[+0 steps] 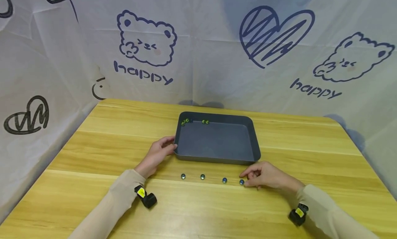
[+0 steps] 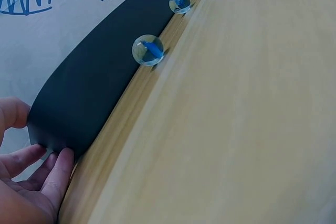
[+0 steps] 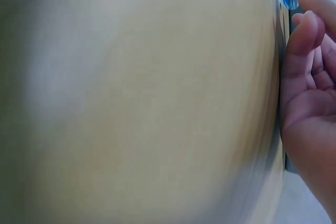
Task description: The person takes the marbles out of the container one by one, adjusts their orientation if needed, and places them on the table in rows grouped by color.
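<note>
Four clear glass marbles with blue cores [image 1: 224, 180], row at lower centre on pale wooden counter [image 1: 93, 146]. My right grip [image 1: 267, 175] is at the rightmost, fingers bent; can't tell if pinching. Probably working that end marble; next move calls for light fingertips. My left grip [image 1: 155, 157], fingers extended, touches dark grey rectangular tray [image 1: 214, 142], centre.

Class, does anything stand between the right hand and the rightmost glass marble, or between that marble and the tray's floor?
Nothing visible separates the right hand from the rightmost glass marble. Between that marble and the floor of the dark gray tray stand one of the hand's fingertips and the tray's near wall.
</note>
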`<control>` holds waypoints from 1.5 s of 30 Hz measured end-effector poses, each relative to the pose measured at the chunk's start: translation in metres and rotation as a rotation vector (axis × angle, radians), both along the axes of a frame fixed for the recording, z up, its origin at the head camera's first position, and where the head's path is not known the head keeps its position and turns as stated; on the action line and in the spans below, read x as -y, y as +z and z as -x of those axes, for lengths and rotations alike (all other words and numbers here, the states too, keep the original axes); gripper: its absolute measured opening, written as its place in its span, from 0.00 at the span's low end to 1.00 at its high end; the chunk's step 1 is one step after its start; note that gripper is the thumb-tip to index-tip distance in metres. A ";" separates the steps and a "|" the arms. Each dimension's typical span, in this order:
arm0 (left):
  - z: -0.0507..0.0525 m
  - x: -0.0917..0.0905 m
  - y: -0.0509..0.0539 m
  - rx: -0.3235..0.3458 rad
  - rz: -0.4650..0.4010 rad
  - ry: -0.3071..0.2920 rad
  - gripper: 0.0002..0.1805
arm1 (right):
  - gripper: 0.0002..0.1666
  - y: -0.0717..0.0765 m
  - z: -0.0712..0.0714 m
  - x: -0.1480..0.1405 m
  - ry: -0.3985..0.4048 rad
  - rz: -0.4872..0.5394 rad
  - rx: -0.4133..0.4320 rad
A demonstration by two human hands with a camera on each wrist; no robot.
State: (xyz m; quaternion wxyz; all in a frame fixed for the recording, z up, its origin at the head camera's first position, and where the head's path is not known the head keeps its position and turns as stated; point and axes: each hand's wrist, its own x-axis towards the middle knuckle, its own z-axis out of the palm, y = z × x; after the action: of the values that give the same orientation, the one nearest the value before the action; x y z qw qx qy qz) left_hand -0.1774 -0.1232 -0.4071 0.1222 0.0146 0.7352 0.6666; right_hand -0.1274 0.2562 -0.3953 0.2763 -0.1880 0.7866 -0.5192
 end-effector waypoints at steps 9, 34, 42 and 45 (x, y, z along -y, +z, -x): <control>0.002 0.000 0.004 -0.010 0.004 0.002 0.27 | 0.20 0.017 0.001 -0.008 -0.005 0.026 -0.085; 0.002 -0.001 0.001 -0.021 -0.012 -0.006 0.27 | 0.25 0.104 0.076 0.048 -0.006 -0.146 -0.256; 0.001 -0.001 0.000 -0.008 0.000 -0.001 0.28 | 0.24 0.103 0.114 0.079 -0.044 -0.221 -0.309; 0.000 -0.001 0.000 -0.013 -0.005 -0.005 0.28 | 0.25 0.101 0.125 0.089 -0.043 -0.219 -0.322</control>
State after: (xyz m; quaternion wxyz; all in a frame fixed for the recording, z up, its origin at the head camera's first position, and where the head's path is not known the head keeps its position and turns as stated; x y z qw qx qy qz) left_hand -0.1777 -0.1220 -0.4069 0.1187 0.0211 0.7344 0.6679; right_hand -0.2521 0.1671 -0.2942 0.1545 -0.2205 0.8763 -0.3996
